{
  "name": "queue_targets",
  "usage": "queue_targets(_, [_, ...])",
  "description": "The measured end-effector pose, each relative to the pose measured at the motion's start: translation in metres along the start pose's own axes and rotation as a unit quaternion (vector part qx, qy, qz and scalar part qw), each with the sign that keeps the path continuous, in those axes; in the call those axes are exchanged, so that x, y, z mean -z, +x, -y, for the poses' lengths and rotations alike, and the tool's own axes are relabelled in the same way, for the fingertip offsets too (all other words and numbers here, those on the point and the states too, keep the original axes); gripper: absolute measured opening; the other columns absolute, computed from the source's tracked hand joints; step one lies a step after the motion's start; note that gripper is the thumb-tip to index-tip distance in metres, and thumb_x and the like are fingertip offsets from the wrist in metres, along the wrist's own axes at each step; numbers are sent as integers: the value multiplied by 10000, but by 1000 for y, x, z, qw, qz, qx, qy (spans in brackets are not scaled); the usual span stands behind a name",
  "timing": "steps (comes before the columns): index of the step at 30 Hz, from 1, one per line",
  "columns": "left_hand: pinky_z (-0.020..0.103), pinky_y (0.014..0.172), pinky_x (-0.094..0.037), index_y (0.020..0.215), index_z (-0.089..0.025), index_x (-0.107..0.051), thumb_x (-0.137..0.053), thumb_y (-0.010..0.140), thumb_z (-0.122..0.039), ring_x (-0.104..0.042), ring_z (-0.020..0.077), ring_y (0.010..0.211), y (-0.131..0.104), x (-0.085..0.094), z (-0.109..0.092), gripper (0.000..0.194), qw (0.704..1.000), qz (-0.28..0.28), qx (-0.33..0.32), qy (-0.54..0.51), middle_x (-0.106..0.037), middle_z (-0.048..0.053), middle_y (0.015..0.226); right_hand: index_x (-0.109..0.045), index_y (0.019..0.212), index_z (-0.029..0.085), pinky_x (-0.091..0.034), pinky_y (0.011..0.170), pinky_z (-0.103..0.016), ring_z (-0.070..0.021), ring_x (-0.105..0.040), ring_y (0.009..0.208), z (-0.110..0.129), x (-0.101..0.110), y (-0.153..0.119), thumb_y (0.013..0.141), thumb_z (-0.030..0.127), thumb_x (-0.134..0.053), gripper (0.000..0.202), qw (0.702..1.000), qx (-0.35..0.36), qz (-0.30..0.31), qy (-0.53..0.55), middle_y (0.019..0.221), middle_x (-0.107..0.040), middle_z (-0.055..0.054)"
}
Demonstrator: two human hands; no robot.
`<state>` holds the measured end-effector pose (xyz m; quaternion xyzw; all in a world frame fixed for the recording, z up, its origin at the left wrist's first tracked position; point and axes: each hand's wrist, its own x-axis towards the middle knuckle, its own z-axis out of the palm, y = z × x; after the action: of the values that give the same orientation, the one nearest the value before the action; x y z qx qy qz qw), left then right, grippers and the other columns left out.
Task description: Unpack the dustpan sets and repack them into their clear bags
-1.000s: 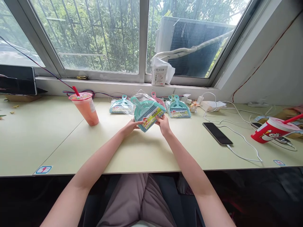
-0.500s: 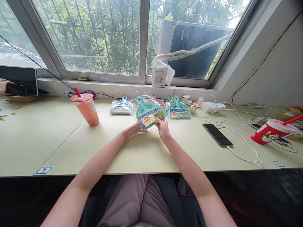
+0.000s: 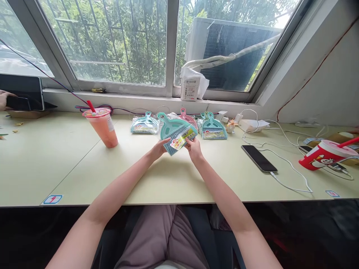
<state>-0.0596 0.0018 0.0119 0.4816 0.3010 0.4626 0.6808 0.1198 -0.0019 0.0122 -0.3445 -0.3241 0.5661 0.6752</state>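
Between my hands a teal mini dustpan (image 3: 167,129) with a blue-bristled brush is tilted above the desk, its handle pointing up and left. My left hand (image 3: 158,150) grips the lower left edge, thumb on the front. At the lower right, my right hand (image 3: 194,148) pinches the set beside its printed label (image 3: 181,140). Behind it lies a pink dustpan (image 3: 188,118), partly covered. One wrapped teal dustpan set (image 3: 145,123) rests to the left, and another teal dustpan set (image 3: 213,127) to the right, with a green handle showing behind it.
A drink cup (image 3: 102,129) with a red straw stands left. On the right are a phone (image 3: 259,158) on a white cable and a red cup (image 3: 319,157). A tissue pack (image 3: 190,88) sits on the sill. Another person's hand (image 3: 3,100) shows at far left.
The label on the held dustpan set now looks bent and more slanted. My left hand has shifted slightly, its fingers now behind the set. The view has moved a little.
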Motion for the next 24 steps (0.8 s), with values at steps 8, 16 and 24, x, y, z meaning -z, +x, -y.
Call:
queue_targets(8, [356, 814, -551, 1245, -216, -530, -752, 719, -503, -612, 294, 1157, 2, -15, 9, 639, 997, -49, -52, 38, -617, 123, 1307, -592, 945, 189, -574, 872, -313, -143, -695, 887, -2, 3, 0, 755, 119, -636, 207, 998, 12, -50, 19, 979, -711, -32])
queue_targets(16, [425, 847, -536, 1151, -193, -479, -854, 561, -350, -646, 297, 1037, 9, -4, 14, 716, 986, -122, -80, 75, -665, 103, 1129, -578, 871, 191, -602, 710, -269, -136, -689, 712, -3, 4, 2, 788, 183, -599, 86, 996, -66, -59, 18, 786, -704, -5])
queue_targets(24, [452, 1018, -449, 1186, -183, -464, -867, 570, -389, -564, 322, 1199, 9, -14, 19, 764, 974, -72, -170, 132, -624, 112, 1196, -598, 890, 206, -589, 620, -242, -128, -674, 664, 1, 17, 13, 842, 318, -616, 123, 985, -100, -137, 23, 748, -697, 3])
